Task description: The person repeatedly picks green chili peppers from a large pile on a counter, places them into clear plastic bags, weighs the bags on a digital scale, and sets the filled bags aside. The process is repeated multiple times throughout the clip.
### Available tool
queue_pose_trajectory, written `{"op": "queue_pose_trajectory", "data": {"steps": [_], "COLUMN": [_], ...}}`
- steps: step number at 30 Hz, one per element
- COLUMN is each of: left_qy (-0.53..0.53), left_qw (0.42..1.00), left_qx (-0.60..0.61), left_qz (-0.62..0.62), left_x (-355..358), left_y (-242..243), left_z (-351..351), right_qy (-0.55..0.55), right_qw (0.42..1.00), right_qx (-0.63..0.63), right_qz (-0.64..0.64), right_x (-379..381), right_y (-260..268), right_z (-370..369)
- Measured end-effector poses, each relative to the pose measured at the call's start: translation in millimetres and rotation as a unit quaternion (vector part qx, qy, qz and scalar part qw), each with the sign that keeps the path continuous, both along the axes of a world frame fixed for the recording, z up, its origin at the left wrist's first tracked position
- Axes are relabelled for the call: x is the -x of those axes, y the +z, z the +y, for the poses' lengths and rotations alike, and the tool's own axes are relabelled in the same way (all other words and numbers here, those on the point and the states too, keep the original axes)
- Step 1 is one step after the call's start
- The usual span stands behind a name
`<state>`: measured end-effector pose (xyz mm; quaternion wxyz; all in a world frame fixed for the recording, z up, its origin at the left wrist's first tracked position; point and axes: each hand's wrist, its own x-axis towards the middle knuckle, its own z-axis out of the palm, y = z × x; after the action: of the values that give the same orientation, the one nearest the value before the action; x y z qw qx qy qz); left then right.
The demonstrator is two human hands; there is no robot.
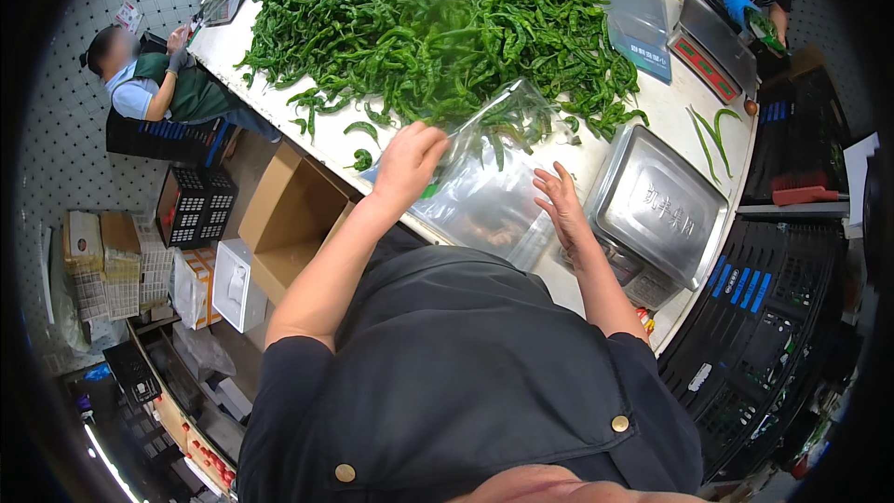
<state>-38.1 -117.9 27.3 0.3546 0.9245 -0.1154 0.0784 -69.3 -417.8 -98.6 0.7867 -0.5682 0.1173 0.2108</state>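
Observation:
A clear plastic bag (489, 199) spreads over the near edge of the white table (311, 129), with its raised top reaching the peppers. My left hand (413, 161) has its fingers curled together at the bag's left side and appears to grip the film; the fingertips are partly hidden. Close to the bag's right side, my right hand (561, 206) has its fingers apart and holds nothing. Beyond both hands lies a large heap of green chili peppers (433, 28). A few loose peppers (361, 129) rest near the left hand.
A metal-topped scale (660, 202) stands right of my right hand. Farther off are flat printed bags (635, 21) and another scale (709, 59). A cardboard box (279, 223) sits below the table's left edge. Two co-workers (167, 84) are nearby, one wearing a blue glove (737, 3).

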Motion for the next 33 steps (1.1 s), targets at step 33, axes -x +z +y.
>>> {"op": "queue_pose_trajectory", "data": {"steps": [33], "left_qy": [0.153], "left_qw": [0.931], "left_qx": [-0.272], "left_qz": [-0.19], "left_x": [27.2], "left_y": [41.1], "left_z": [81.9], "right_qy": [0.092], "right_qw": [0.993], "right_qx": [-0.053], "right_qz": [-0.055], "right_x": [-18.7], "right_y": [34.4], "right_z": [96.1]}}
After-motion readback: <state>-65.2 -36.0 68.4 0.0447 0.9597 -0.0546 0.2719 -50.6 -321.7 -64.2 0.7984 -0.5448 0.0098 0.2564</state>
